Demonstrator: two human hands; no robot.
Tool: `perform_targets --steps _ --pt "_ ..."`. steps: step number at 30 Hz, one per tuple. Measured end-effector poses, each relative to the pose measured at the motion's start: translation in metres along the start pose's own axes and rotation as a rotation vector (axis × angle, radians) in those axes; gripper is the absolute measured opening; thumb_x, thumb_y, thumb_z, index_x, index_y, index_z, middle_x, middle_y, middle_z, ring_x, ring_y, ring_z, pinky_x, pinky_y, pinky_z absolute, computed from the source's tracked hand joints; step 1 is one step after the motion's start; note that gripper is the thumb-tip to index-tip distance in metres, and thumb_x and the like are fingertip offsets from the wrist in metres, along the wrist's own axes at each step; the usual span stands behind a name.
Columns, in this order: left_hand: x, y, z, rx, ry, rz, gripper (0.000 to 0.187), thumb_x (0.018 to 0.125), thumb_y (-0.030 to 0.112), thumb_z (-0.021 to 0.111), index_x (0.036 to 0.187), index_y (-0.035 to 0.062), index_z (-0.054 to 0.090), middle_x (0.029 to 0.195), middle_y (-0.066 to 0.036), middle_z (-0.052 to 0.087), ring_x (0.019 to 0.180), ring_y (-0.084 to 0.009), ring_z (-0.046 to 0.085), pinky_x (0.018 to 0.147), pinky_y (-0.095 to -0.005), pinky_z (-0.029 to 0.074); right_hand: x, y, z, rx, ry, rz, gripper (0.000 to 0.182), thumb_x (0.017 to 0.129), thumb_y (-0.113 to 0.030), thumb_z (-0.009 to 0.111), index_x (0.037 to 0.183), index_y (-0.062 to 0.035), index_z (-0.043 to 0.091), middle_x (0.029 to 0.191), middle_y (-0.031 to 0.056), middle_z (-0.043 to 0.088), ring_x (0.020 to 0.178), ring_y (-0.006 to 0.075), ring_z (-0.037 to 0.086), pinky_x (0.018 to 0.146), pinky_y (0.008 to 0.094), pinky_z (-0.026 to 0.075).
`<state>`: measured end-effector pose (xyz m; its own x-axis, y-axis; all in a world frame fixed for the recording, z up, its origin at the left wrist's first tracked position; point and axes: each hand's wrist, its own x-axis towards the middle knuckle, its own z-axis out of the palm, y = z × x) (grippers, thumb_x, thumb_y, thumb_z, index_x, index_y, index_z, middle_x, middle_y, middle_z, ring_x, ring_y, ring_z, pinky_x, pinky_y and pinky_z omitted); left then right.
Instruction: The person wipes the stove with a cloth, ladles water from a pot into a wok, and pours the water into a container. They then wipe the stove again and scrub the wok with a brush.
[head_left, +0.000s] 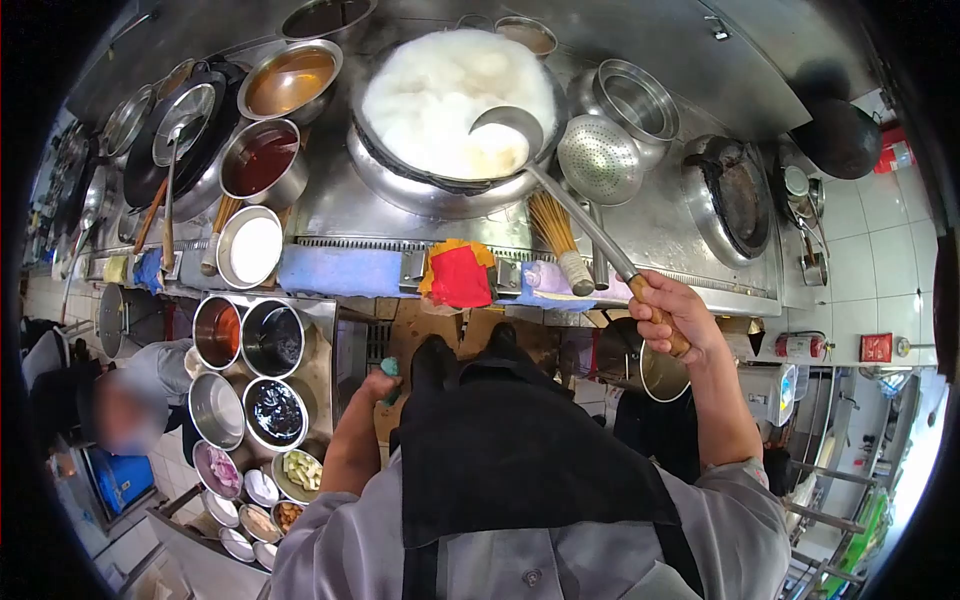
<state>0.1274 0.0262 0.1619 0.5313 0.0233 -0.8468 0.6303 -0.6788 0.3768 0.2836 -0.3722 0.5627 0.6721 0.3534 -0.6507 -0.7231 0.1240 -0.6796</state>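
My right hand (668,318) is wrapped round the wooden handle of a long metal ladle (590,228). The ladle's bowl rests at the right side of a large wok (440,100) full of white, foaming, steaming liquid. Low beside the metal counter, my left hand (378,385) is closed on a teal cloth (390,376). A perforated strainer (600,160) and a bamboo brush (560,235) lie right of the wok. Red and yellow cloths (460,275) hang at the stove's front edge.
Bowls of amber liquid (290,82) and red sauce (260,160) stand left of the wok. Pots of sauce (275,412) and several small ingredient bowls (300,472) fill the left side counter. Another person (150,390) is at far left. An empty wok (730,195) sits at right.
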Motion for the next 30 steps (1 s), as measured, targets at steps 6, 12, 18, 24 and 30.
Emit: perform_targets --steps 6,12,18,24,30 --pt "0.005 -0.009 0.007 -0.096 0.059 0.009 0.06 0.069 0.041 0.064 0.107 -0.0047 0.057 0.111 -0.024 0.057 0.105 -0.0346 0.054 0.087 -0.0373 0.044 0.015 0.002 0.03 0.515 -0.345 0.19 0.034 0.093 -0.014 0.042 0.123 0.0023 0.038 0.075 0.0024 0.041 0.048 0.0041 0.04 0.037 0.0177 0.037" --pt "0.115 -0.075 0.064 -0.004 0.037 0.388 0.067 0.069 0.037 0.063 0.122 0.0003 0.045 0.111 -0.023 0.057 0.106 -0.0336 0.054 0.088 -0.037 0.043 0.042 0.019 0.046 0.958 -0.637 0.268 0.042 0.094 -0.016 0.038 0.129 0.0046 0.03 0.079 0.0038 0.04 0.052 0.0062 0.044 0.041 0.0207 0.043" --pt "0.004 0.093 0.022 0.291 -0.056 0.319 0.082 0.072 0.034 0.062 0.139 0.0154 0.019 0.109 -0.024 0.057 0.103 -0.0366 0.055 0.088 -0.0418 0.044 0.021 0.015 0.012 1.062 -0.673 0.038 0.043 0.095 -0.016 0.035 0.132 0.0037 0.026 0.08 0.0042 0.041 0.051 0.0059 0.043 0.042 0.0203 0.042" --pt "0.024 0.183 0.058 0.483 -0.147 0.426 0.094 0.072 0.033 0.064 0.143 0.021 0.003 0.105 -0.024 0.059 0.095 -0.0364 0.058 0.084 -0.043 0.045 -0.026 0.018 -0.064 0.746 -0.263 -0.295 0.04 0.093 -0.015 0.041 0.13 -0.0013 0.033 0.075 0.0034 0.041 0.046 0.0056 0.039 0.037 0.0197 0.038" --pt "0.055 0.24 0.096 0.601 -0.133 0.303 0.1 0.074 0.036 0.062 0.142 0.0164 -0.008 0.106 -0.025 0.058 0.097 -0.0379 0.058 0.084 -0.0446 0.045 -0.052 0.055 -0.136 0.236 0.45 -0.341 0.044 0.088 -0.01 0.046 0.129 -0.0057 0.031 0.069 0.0036 0.043 0.043 0.0077 0.04 0.036 0.0215 0.037"
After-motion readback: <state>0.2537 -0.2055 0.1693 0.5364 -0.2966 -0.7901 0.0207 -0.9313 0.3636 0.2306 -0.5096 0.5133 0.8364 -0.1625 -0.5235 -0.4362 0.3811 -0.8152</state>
